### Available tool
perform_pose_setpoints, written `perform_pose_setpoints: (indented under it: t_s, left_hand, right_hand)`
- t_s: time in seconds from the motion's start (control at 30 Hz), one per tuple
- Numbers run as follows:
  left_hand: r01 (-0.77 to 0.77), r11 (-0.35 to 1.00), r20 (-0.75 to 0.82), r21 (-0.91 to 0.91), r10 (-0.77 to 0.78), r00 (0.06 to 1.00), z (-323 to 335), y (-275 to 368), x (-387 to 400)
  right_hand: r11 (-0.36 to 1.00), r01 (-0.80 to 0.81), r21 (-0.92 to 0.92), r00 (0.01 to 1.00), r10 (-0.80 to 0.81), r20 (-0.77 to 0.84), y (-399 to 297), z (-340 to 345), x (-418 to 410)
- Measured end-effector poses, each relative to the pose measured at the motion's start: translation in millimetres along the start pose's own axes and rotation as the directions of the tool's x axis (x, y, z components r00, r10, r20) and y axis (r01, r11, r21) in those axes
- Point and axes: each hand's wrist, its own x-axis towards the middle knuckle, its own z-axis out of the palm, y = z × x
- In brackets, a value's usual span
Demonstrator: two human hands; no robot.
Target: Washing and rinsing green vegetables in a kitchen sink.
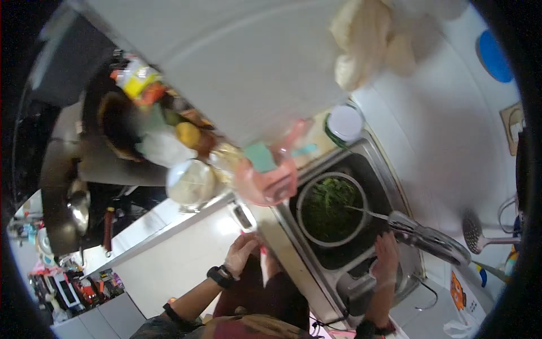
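Observation:
A round bowl point(301, 220) of leafy greens point(333, 195) stands in the steel double sink point(334, 296). Water runs from the chrome faucet point(430, 241) into it. My right hand point(386, 256) is beside the faucet's base, palm down over the sink, fingers extended and holding nothing visible. My left hand point(242, 254) is bent at the counter's front edge, close to a narrow pink-and-white thing point(263, 258); whether it grips this is unclear. A pink plastic basket point(266, 186) with a green sponge point(259, 156) stands left of the sink.
A lidded jar point(345, 123) stands behind the sink. Left are a white-lidded container point(190, 182), blurred food packages and a wok point(63, 199) with a metal ladle point(79, 207). A slotted skimmer point(472, 231) hangs at right. A cabinet point(254, 63) juts overhead.

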Motion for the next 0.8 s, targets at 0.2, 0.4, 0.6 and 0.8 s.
perform_pose_setpoints:
  t_s: [0.2,0.4,0.6,0.8]
  left_hand:
    - [-0.034,0.999,-0.522,-0.024,0.016,0.853,-42,42,9]
    - [-0.185,0.980,-0.609,0.071,0.189,0.770,-125,75,36]
    - [-0.278,0.960,-0.076,0.004,0.278,0.958,-162,70,44]
    - [-0.226,0.958,-0.008,0.175,0.230,0.973,-176,55,41]
  right_hand:
    - [0.625,0.106,-0.773,0.994,-0.073,0.078,58,-67,-15]
    - [0.833,0.041,-0.551,0.999,-0.048,0.001,31,33,-59]
    - [0.796,0.266,-0.543,0.898,0.001,0.441,33,161,-60]
    - [0.460,0.634,-0.621,0.707,-0.020,0.707,69,349,-50]
